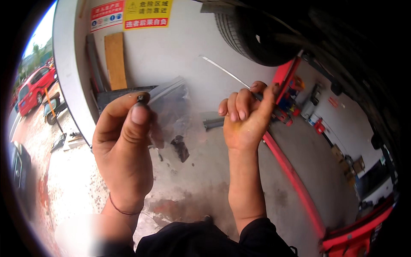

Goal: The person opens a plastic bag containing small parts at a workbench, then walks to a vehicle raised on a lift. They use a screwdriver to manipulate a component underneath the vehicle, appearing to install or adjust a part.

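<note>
My left hand (126,145) is raised on the left, thumb and forefinger pinched round a small dark piece (140,99). A clear plastic bag (173,100) hangs beside its fingers, seemingly held by the same hand. Below the bag shows a dark, irregular object (180,148); whether it lies in the bag or on the floor I cannot tell. My right hand (246,113) is curled round the dark end of a long, thin metal rod (224,70). The rod slants up and left, its far tip slightly bent and touching nothing. The grip end is mostly hidden by my fingers.
A vehicle's tyre (250,38) and dark underside hang overhead at the upper right. A red lift arm (295,184) runs along the right. Boards (115,62) lean against the white wall (184,38). Outside at the left stand a red car (36,88) and a scooter (55,107).
</note>
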{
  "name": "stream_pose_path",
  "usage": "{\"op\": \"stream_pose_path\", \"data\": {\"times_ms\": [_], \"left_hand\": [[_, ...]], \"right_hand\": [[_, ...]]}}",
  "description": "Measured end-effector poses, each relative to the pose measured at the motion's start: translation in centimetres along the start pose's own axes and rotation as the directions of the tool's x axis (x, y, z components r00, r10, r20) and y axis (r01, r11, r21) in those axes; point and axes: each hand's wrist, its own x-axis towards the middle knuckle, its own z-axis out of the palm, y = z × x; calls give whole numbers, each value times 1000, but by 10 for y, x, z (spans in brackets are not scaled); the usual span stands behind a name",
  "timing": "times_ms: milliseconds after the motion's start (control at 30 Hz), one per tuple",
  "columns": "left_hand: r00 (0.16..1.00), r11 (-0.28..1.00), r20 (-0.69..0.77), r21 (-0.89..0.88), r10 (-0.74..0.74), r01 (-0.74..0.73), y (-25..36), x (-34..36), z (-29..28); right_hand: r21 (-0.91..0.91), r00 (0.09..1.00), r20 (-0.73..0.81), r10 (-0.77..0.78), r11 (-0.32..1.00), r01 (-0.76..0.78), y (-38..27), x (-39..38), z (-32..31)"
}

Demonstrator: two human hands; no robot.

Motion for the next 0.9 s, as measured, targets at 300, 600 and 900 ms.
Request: {"op": "stream_pose_path", "data": {"times_ms": [300,600,900], "left_hand": [[967,768,141,-587,-214,256,7,-17,51],[973,862,229,-499,30,91,-58,-35,80],[981,924,194,-375,0,75,-50,-4,48]], "right_hand": [[200,985,-101,143,972,-120,-5,-28,-1],[-548,997,-48,-62,836,26,72,-39,-68],[-476,884,-21,-466,782,401,-47,-43,-58]]}}
